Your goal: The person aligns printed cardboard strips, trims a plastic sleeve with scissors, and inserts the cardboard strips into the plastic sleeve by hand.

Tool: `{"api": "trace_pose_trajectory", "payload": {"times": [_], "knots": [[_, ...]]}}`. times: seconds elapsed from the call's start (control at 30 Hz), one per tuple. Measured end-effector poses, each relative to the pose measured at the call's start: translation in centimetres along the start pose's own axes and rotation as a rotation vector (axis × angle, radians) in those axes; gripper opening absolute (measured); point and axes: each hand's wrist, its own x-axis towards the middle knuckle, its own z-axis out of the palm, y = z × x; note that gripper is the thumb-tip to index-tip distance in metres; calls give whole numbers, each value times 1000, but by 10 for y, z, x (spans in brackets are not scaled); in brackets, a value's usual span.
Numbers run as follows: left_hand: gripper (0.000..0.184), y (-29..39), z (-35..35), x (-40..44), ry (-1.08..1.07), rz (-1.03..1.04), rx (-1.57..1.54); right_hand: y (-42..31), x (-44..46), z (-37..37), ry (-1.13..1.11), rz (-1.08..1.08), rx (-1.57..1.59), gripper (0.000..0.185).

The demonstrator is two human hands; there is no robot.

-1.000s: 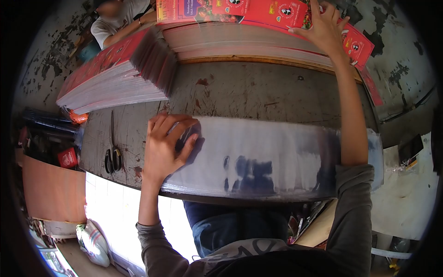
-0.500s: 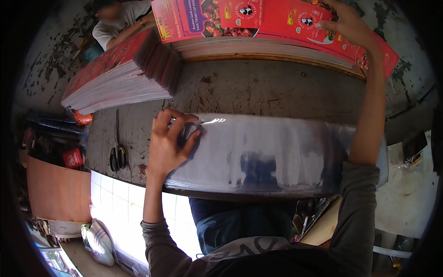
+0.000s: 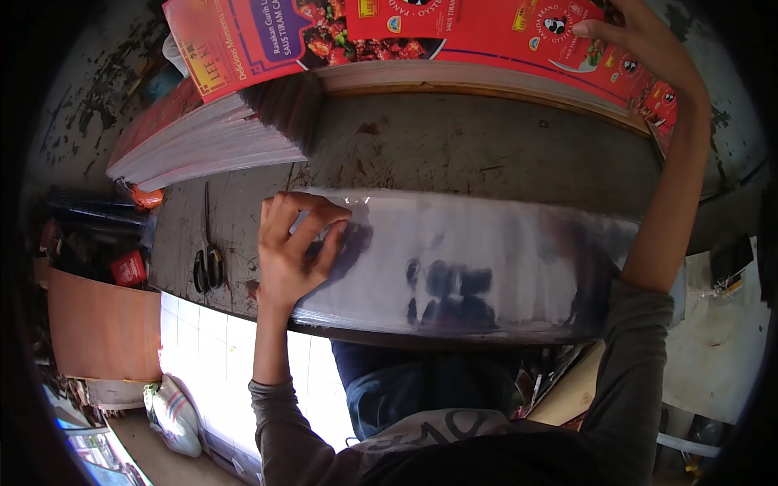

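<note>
A long stack of clear plastic sleeves (image 3: 486, 267) lies along the near edge of the grey table (image 3: 389, 146). At its left end, my left hand (image 3: 296, 243) is closed in a pinch, thumb close to the fingertips; whether a sleeve's edge is between them is too small to tell. My right hand (image 3: 640, 40) reaches to the far side and grips a long red printed sheet (image 3: 486, 49) near its right part, thumb on the printed face, the other fingers partly out of frame. Behind it is a long stack of printed sheets (image 3: 389, 78).
Another pile of red printed sheets (image 3: 219, 134) stands at the back left. Black-handled scissors (image 3: 208, 269) lie on the table's left side. Beyond the left edge are an orange bundle (image 3: 147, 197), a red box (image 3: 129, 268) and a brown panel (image 3: 105, 324).
The red sheet has come off the far stack and shifted left and nearer, over the left pile. My right hand moved right with it. My left hand's thumb and fingers have drawn closer together.
</note>
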Motion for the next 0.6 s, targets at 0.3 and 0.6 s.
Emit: {"api": "trace_pose_trajectory", "payload": {"times": [0.3, 0.6], "knots": [[64, 89, 0, 8, -501, 61, 56, -12, -2, 4, -4, -35, -74, 29], [53, 63, -15, -12, -392, 3, -168, -13, 1, 1, -50, -42, 70, 28]]}}
